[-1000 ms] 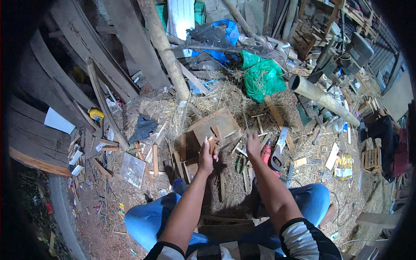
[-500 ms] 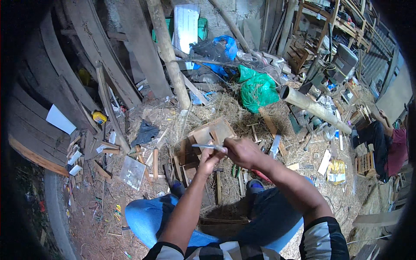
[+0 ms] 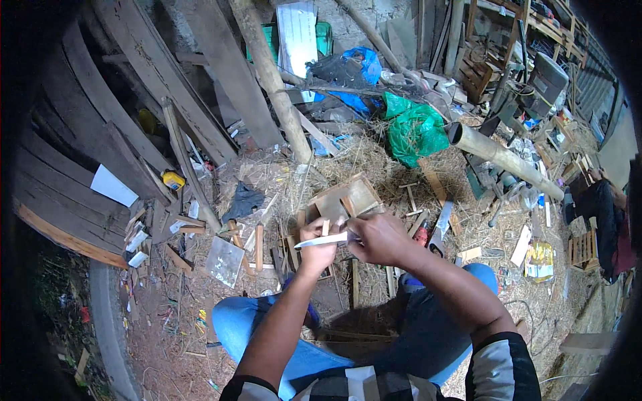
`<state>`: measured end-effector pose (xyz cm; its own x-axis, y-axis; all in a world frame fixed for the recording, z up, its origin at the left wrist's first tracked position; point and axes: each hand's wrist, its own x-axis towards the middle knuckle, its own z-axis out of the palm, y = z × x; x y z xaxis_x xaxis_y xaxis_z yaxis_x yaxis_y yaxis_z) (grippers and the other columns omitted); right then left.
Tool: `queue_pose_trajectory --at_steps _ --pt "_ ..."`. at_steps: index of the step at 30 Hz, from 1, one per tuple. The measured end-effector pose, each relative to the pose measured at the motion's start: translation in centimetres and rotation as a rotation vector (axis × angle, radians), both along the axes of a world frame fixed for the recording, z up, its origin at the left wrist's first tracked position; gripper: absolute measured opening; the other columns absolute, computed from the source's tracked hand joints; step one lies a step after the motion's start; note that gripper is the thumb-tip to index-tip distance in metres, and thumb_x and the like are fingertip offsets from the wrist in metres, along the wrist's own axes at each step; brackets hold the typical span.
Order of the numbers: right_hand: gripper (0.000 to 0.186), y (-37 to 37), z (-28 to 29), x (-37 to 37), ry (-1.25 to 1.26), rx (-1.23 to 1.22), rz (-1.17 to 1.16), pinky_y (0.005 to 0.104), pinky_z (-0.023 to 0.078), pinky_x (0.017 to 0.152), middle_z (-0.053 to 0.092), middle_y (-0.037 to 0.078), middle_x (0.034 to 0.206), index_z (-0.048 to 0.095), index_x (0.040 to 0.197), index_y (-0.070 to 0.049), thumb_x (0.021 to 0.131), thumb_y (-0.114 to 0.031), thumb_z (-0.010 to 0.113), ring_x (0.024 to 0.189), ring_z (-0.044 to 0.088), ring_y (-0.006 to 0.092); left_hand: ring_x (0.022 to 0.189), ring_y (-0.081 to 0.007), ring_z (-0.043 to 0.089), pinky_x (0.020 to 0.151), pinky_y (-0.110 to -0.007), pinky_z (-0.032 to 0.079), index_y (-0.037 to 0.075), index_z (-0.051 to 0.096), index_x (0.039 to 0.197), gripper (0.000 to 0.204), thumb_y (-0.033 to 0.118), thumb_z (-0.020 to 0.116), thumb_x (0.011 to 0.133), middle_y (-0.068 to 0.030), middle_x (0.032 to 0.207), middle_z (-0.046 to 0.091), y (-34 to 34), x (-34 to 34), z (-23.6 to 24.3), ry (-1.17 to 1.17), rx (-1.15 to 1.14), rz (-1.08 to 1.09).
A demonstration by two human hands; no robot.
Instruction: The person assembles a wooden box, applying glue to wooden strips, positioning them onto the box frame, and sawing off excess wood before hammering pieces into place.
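Observation:
My right hand (image 3: 382, 238) is closed around a knife (image 3: 322, 241), whose pale pointed blade reaches left across my left hand. Curled beneath and behind the blade, my left hand (image 3: 314, 252) grips a small wooden stick (image 3: 326, 228) that stands up between the fingers. Blade and stick appear very close; I cannot tell whether they touch. Both hands are held over my lap, just in front of a shallow wooden box (image 3: 364, 194) on the straw-covered ground. My right hand partly hides that box, and the knife's handle is inside my fist.
A handsaw (image 3: 441, 226) and a red object (image 3: 420, 235) lie right of my hands. Wood strips (image 3: 259, 247) and a square grey plate (image 3: 225, 261) lie left. Beyond are a green plastic bag (image 3: 418, 134), a thick pole (image 3: 505, 160) and leaning planks (image 3: 221, 73). Another person (image 3: 598, 220) sits far right.
The scene has shifted slightly right and down in view. The knife blade has turned to show its broad side, and the wooden stick now shows above it.

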<state>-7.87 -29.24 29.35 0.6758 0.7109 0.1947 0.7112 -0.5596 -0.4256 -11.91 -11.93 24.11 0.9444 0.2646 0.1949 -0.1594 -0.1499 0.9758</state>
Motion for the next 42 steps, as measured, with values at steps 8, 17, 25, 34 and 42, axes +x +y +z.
queue_pose_trajectory --at_steps 8,17,25,34,42 --pt "0.025 2.4 0.8 -0.6 -0.081 -0.031 -0.158 0.0503 0.056 0.057 0.069 0.016 0.069 0.069 0.088 -0.008 0.084 -0.031 0.062 0.064 0.07 0.0369 0.058 -0.0118 0.045 0.052 -0.036 0.037 0.0 0.054 0.071 0.018 0.002 0.061 0.087 -0.0048 0.06 0.049 0.2 0.1 0.1 -0.154 0.32 0.113" --pt "0.018 3.1 -1.6 1.4 -0.108 -0.115 -0.157 0.0476 0.056 0.057 0.068 0.013 0.066 0.073 0.087 -0.017 0.08 -0.032 0.067 0.062 0.07 0.0333 0.062 -0.0117 0.056 0.057 -0.033 0.045 -0.002 0.063 0.082 0.009 0.003 0.058 0.088 -0.0072 0.067 0.062 -0.2 0.2 -1.2 -0.152 0.204 0.106" --pt "0.024 3.1 -1.8 2.7 -0.029 -0.198 -0.177 0.0495 0.059 0.062 0.072 0.018 0.075 0.074 0.089 -0.011 0.083 -0.032 0.065 0.07 0.073 0.0364 0.069 -0.0047 0.048 0.058 -0.027 0.04 -0.001 0.064 0.088 0.006 -0.001 0.058 0.089 0.003 0.074 0.058 0.1 0.5 -4.8 0.079 0.026 0.043" --pt "0.02 2.3 -4.0 3.8 0.024 -0.242 -0.251 0.0493 0.06 0.065 0.073 0.021 0.078 0.075 0.087 -0.01 0.082 -0.025 0.063 0.072 0.074 0.0372 0.066 -0.0055 0.054 0.058 -0.027 0.043 0.0 0.07 0.091 0.01 0.006 0.064 0.095 0.0031 0.077 0.065 -0.3 0.4 -6.5 0.035 -0.071 0.045" --pt "0.022 2.5 -6.7 4.3 0.019 -0.274 -0.281 0.0492 0.059 0.067 0.072 0.02 0.078 0.077 0.087 -0.013 0.078 -0.029 0.064 0.073 0.073 0.0379 0.083 -0.0109 0.062 0.076 -0.03 0.05 -0.002 0.071 0.099 0.011 0.004 0.062 0.094 -0.0002 0.094 0.071 0.6 0.7 -10.7 -0.02 -0.112 -0.019"
